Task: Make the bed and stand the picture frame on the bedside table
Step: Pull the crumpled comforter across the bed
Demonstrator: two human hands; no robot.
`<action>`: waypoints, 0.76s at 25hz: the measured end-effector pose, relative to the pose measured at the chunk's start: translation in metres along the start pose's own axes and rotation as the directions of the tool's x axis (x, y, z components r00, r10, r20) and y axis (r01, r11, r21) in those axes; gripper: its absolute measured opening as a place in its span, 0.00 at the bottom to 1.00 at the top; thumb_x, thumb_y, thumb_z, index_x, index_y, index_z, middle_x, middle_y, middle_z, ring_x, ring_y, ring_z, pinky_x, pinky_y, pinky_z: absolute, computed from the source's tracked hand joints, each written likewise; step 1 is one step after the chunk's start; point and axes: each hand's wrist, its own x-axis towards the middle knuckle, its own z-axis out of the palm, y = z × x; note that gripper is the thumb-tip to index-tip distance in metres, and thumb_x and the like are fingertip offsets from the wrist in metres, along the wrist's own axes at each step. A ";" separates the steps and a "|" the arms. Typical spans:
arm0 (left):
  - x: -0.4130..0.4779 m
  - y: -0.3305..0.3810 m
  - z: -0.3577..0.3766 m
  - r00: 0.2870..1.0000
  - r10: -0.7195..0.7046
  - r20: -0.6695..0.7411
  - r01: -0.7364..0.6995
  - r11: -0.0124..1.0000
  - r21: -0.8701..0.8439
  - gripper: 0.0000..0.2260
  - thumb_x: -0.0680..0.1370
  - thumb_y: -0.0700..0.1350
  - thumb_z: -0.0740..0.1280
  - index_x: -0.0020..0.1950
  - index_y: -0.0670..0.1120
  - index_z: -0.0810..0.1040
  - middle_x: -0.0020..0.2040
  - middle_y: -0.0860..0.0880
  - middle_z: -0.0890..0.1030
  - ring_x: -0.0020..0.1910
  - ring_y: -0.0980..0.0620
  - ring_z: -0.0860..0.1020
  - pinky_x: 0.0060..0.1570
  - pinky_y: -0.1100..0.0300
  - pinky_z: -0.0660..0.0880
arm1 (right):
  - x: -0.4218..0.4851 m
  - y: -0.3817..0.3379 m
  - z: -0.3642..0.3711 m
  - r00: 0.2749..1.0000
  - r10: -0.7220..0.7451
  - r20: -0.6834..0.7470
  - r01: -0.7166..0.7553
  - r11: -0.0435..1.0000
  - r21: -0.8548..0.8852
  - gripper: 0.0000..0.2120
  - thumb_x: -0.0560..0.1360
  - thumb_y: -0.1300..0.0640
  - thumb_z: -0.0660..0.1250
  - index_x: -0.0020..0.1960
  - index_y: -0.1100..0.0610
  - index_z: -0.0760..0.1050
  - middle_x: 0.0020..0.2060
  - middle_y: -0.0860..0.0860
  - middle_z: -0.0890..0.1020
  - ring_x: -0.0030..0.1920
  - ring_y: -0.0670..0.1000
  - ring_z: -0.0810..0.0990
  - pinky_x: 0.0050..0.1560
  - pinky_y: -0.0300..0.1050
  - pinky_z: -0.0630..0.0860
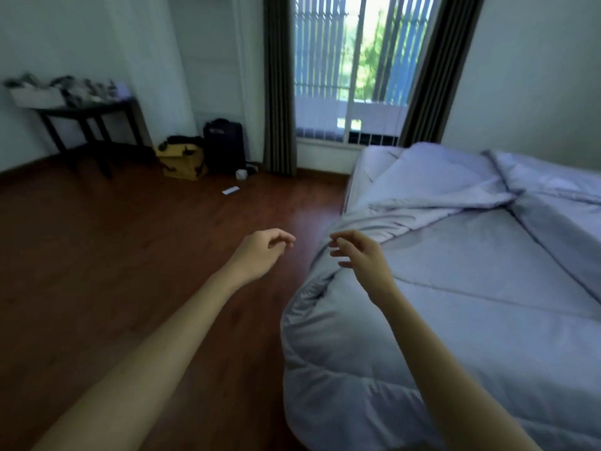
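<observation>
A pale lilac quilted duvet (471, 288) covers the bed on the right, rumpled and folded back in a ridge across the far half. Its near left edge hangs bunched over the side of the bed. My left hand (260, 255) hovers over the wooden floor just left of that edge, fingers loosely curled and apart, holding nothing. My right hand (361, 255) is above the duvet's bunched edge, fingers spread, also holding nothing. No picture frame or bedside table shows in this view.
Dark wooden floor (130, 255) stretches to the left. A dark table (94, 115) with clutter stands at the far left wall. A yellow bag (183, 159) and black suitcase (224, 146) sit by the curtained window (351, 66). A small white object (231, 190) lies on the floor.
</observation>
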 end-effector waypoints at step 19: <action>0.184 -0.062 -0.185 0.958 0.054 -0.282 -0.143 0.942 -0.304 0.10 0.80 0.41 0.59 0.53 0.47 0.80 0.46 0.52 0.83 0.46 0.55 0.82 0.51 0.53 0.78 | 0.264 -0.059 0.169 0.958 -0.288 -0.013 0.279 0.916 0.288 0.10 0.77 0.67 0.60 0.48 0.57 0.78 0.33 0.48 0.81 0.33 0.48 0.79 0.38 0.40 0.77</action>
